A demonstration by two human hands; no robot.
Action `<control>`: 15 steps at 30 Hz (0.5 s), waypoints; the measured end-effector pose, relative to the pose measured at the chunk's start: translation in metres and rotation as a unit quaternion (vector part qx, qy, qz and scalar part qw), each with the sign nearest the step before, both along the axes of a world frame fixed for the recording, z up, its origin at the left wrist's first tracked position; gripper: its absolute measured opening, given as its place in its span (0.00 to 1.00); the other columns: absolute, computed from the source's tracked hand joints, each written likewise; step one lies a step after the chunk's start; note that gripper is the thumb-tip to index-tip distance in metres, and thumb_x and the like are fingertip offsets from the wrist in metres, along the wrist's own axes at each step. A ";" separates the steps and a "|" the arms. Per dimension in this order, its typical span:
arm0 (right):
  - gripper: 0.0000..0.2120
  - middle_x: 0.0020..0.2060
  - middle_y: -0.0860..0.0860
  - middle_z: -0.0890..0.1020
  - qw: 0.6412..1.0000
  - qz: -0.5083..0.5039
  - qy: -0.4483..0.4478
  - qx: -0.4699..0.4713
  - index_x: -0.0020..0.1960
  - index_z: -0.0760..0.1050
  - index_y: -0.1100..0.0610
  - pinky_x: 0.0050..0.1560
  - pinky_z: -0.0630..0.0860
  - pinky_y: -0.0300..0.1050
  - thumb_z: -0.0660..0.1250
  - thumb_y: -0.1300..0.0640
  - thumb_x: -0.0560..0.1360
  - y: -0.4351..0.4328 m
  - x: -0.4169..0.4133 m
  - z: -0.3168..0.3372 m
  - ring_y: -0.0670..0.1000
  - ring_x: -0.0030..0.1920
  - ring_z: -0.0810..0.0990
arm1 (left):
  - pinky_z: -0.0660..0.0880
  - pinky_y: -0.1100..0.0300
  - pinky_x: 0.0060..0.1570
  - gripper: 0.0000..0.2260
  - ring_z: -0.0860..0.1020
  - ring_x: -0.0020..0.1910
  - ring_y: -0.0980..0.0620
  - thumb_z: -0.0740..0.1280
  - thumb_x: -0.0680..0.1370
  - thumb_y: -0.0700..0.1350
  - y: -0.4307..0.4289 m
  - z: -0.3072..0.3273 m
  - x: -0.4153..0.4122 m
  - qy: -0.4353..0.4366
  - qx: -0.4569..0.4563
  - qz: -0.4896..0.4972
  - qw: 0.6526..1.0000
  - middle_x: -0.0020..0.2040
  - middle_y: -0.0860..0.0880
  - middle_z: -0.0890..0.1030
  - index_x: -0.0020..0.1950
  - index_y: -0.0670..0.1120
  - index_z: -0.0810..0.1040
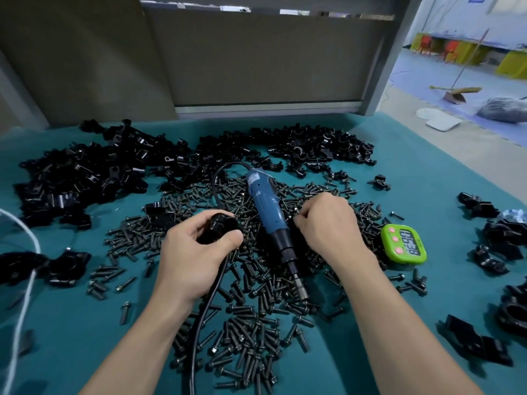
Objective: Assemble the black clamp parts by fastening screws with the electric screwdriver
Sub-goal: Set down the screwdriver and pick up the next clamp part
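Black clamp part (218,228) is sitting gripped in L hand (196,252), near centre. R hand (328,223) is digging, fingers curled, into screws (251,332); can't tell if pinching one. Blue screwdriver (263,206) is lying btwn hands. Pick one screw, seat it straight.

- Even, soft indoor light covers the teal tabletop (356,132); brighter daylight washes the floor (427,95) beyond its far right corner.
- Faint, diffuse shadows lie under the left forearm (137,346) and right forearm (399,323).
- Small glints show on the black clamp parts (85,172).
- Wide-angle bending curves the tabletop's edges; its near corners look soft.
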State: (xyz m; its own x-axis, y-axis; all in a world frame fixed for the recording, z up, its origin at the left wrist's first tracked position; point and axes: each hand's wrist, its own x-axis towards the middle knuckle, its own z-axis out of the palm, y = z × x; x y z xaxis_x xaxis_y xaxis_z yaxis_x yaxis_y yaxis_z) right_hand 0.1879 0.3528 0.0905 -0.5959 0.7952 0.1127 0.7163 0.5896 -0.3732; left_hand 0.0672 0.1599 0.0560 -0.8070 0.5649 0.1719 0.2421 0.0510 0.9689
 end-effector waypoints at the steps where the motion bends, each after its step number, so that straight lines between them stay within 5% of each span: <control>1: 0.08 0.35 0.55 0.83 1.000 0.006 -0.017 0.010 0.42 0.83 0.58 0.45 0.83 0.53 0.72 0.55 0.77 -0.002 0.000 0.001 0.59 0.39 0.82 | 0.81 0.55 0.47 0.13 0.85 0.44 0.60 0.79 0.67 0.50 0.000 0.001 0.000 0.000 0.001 0.003 1.000 0.46 0.59 0.87 0.50 0.61 0.86; 7: 0.06 0.34 0.53 0.82 0.999 0.019 -0.036 0.034 0.42 0.82 0.54 0.42 0.81 0.49 0.70 0.64 0.74 -0.011 0.002 0.002 0.58 0.36 0.81 | 0.81 0.55 0.49 0.13 0.85 0.45 0.61 0.79 0.68 0.50 0.001 -0.002 -0.002 0.007 -0.002 -0.004 1.000 0.46 0.61 0.87 0.51 0.62 0.86; 10: 0.08 0.35 0.47 0.84 0.994 0.017 0.083 -0.067 0.44 0.87 0.49 0.35 0.80 0.42 0.72 0.60 0.77 -0.005 0.011 0.000 0.47 0.32 0.82 | 0.81 0.54 0.49 0.13 0.85 0.45 0.61 0.78 0.66 0.54 0.001 -0.002 -0.003 0.006 -0.004 0.000 1.000 0.46 0.61 0.87 0.50 0.63 0.86; 12: 0.09 0.34 0.43 0.84 0.961 -0.011 0.216 -0.170 0.46 0.87 0.46 0.32 0.77 0.36 0.72 0.59 0.79 0.003 0.017 -0.001 0.41 0.29 0.79 | 0.81 0.54 0.50 0.13 0.85 0.46 0.61 0.77 0.65 0.55 0.001 -0.002 -0.004 0.003 -0.002 0.004 1.000 0.46 0.61 0.87 0.50 0.63 0.86; 15: 0.13 0.32 0.47 0.82 0.848 -0.026 0.400 -0.348 0.48 0.88 0.51 0.35 0.73 0.40 0.66 0.64 0.82 0.013 0.024 0.001 0.47 0.33 0.73 | 0.81 0.54 0.51 0.13 0.85 0.46 0.61 0.78 0.67 0.54 0.001 -0.003 -0.006 -0.001 -0.001 0.010 1.000 0.47 0.60 0.87 0.50 0.63 0.86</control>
State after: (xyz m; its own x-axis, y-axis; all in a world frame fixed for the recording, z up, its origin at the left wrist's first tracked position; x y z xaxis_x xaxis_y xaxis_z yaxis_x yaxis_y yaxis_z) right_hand 0.2121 0.3659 0.0917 -0.5128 0.8574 -0.0422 0.0883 0.0038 -0.9961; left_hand 0.0617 0.1614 0.0532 -0.8180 0.5494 0.1703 0.2401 0.0570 0.9691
